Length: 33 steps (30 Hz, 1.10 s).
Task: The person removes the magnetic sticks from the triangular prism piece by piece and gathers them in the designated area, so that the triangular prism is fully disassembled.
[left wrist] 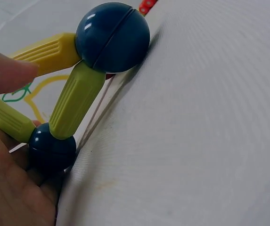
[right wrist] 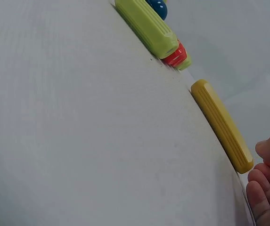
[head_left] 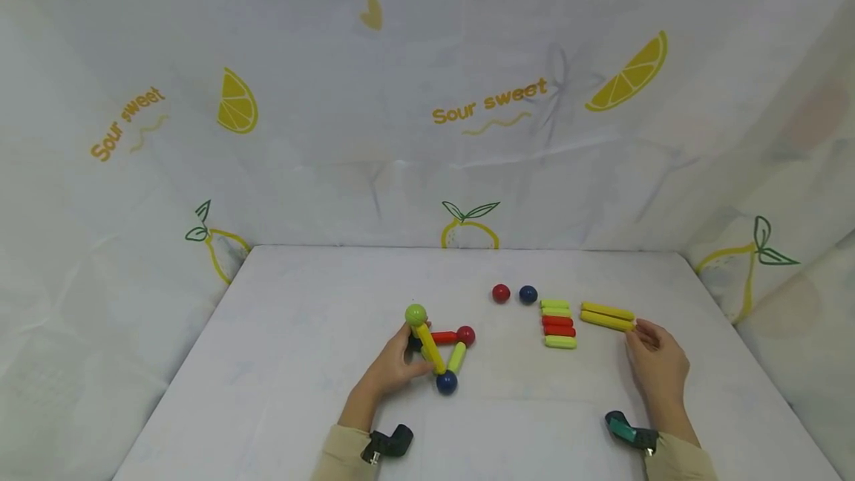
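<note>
My left hand (head_left: pixel 394 366) holds a pyramid-like frame of magnetic rods and balls. A light green ball (head_left: pixel 415 315) tops it, and a yellow rod (head_left: pixel 432 349) slants down to a blue ball (head_left: pixel 447 382). A red rod (head_left: pixel 444 337) reaches a red ball (head_left: pixel 465 335) on its right. The thumb presses by the yellow rod; other fingers lie around a second blue ball (left wrist: pixel 52 147), mostly covered in the head view. My right hand (head_left: pixel 660 366) has its fingertips beside the right end of two yellow rods (head_left: pixel 606 315) lying side by side, thumb and fingers apart in the wrist view.
Left of the yellow rods, several short light green and red rods (head_left: pixel 558 324) lie in a column. Behind them sit a loose red ball (head_left: pixel 501 293) and a loose blue ball (head_left: pixel 528 295). The white table (head_left: pixel 267 362) ends against a lemon-printed cloth (head_left: pixel 334 191).
</note>
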Available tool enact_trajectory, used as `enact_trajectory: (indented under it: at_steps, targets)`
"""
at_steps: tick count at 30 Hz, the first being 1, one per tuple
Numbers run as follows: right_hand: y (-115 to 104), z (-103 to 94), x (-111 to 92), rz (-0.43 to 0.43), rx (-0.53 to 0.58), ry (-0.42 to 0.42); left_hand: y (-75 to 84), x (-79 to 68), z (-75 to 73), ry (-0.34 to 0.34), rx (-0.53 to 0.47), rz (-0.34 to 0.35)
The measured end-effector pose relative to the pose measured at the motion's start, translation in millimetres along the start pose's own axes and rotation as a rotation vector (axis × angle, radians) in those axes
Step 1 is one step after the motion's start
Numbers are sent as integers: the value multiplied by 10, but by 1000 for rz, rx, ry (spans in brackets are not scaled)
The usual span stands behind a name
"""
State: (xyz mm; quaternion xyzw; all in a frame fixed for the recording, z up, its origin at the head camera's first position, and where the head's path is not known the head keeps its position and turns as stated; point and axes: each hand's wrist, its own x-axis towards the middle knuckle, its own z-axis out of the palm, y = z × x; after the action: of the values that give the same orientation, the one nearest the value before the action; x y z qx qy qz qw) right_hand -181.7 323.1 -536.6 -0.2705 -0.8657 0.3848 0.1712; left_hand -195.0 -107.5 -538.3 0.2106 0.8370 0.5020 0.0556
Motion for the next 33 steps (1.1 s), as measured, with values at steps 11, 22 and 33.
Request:
enact_trajectory:
  at_steps: [11, 22, 33]
  targets:
    - [-143, -57, -113, -17, 128, 20, -3, 7, 29, 57, 113, -16]
    - [-551, 130, -385, -329, 154, -147, 8, 26, 35, 72, 90, -120]
    - [-915, 592, -737, -416, 246, -531, 55, 154, 121, 97, 83, -156]
